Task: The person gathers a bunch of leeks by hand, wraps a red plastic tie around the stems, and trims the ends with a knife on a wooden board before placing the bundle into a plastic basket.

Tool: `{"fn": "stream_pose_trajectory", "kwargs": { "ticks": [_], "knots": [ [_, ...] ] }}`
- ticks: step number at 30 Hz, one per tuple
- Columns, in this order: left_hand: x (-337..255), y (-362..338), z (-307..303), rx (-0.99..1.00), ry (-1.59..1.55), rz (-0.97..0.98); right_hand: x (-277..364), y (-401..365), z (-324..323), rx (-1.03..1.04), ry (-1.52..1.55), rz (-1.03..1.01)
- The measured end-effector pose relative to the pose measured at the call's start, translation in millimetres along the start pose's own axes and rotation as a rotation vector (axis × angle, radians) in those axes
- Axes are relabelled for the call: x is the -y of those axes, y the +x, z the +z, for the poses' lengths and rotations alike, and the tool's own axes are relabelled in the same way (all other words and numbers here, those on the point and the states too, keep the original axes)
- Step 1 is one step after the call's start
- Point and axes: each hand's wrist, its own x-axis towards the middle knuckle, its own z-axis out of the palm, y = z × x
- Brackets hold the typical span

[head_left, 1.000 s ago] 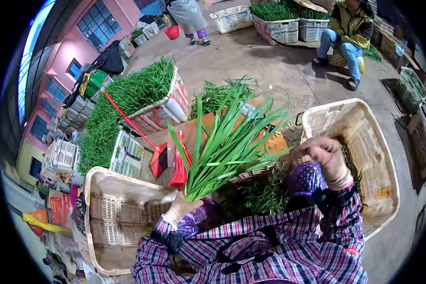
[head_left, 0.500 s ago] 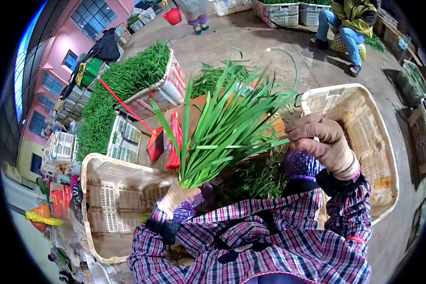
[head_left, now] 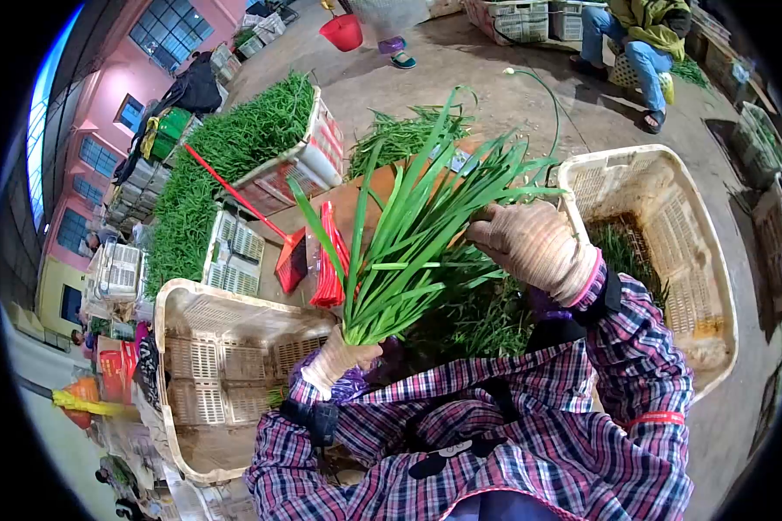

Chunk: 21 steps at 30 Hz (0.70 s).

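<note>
A fanned bunch of long, flat green chives [head_left: 417, 252] rises in front of me, leaf tips pointing up and to the right. My left hand [head_left: 343, 358], in a pale glove, is closed around its base. On the bunch's right side, my gloved right hand [head_left: 539, 247] has its fingers bent together against the leaves. What lies between those fingertips is hidden. Below the bunch, a heap of loose dark greens [head_left: 473, 326] lies between my knees.
Plastic crates stand at my left [head_left: 169, 382] and right [head_left: 712, 304]. Beyond the bunch are a low board [head_left: 365, 195], red strips [head_left: 330, 269] and a red dustpan [head_left: 292, 260]. Crates of greens [head_left: 243, 130] stand at left. A seated person [head_left: 643, 52] and a red bucket [head_left: 341, 33] are farther off.
My right hand has moved left and slightly down, in toward the leaves. My left hand and the bunch have shifted slightly right. In the background, the bucket has moved right with the standing person.
</note>
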Motion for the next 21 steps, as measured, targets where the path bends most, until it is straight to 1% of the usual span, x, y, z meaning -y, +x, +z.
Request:
{"fn": "stream_pose_trajectory", "kwargs": {
  "ticks": [2,4,7,8,10,11,12,13,14,15,16,18,20,21],
  "knots": [
    [-5.6,-2.1,1.5,0.014,-0.065,-0.112,2.3,4.1,6.0,0.114,-0.098,0.046],
    [-2.0,-0.9,-0.6,0.053,-0.070,-0.085,6.9,4.5,12.2,0.151,-0.038,0.110],
    [-1.9,-2.0,0.6,0.076,-0.091,-0.052,15.2,5.1,7.5,0.146,-0.065,0.073],
    [-4.9,-3.6,2.2,0.078,-0.092,-0.012,16.3,7.6,13.5,0.164,-0.037,0.155],
    [5.2,-2.1,-3.3,0.080,-0.085,-0.054,25.2,12.5,7.0,0.219,0.002,0.287],
    [8.6,-2.3,-4.3,0.077,-0.089,-0.055,29.3,14.6,-0.5,0.225,0.084,0.357],
    [-4.0,-4.8,2.2,0.061,-0.062,-0.064,28.1,15.2,6.3,0.220,0.104,0.362],
    [-7.5,-5.1,5.7,0.055,-0.102,-0.074,28.7,13.7,3.8,0.196,0.120,0.331],
    [-7.7,-5.7,7.3,0.045,-0.142,-0.086,30.4,12.6,2.2,0.174,0.138,0.296],
    [-5.8,-4.3,6.2,0.049,-0.087,-0.083,33.3,13.8,7.9,0.171,0.133,0.352],
    [-5.1,-4.0,5.6,0.078,-0.113,-0.067,32.4,11.1,6.9,0.160,0.152,0.259],
    [4.6,-4.6,2.8,0.043,-0.129,-0.076,36.5,13.9,14.5,0.204,0.150,0.277],
    [6.8,-4.1,1.8,0.041,-0.110,-0.091,41.1,12.4,20.5,0.222,0.057,0.113],
    [6.3,-4.6,2.1,0.039,-0.093,-0.108,46.9,17.8,24.1,0.286,0.194,0.283]
  ]
}}
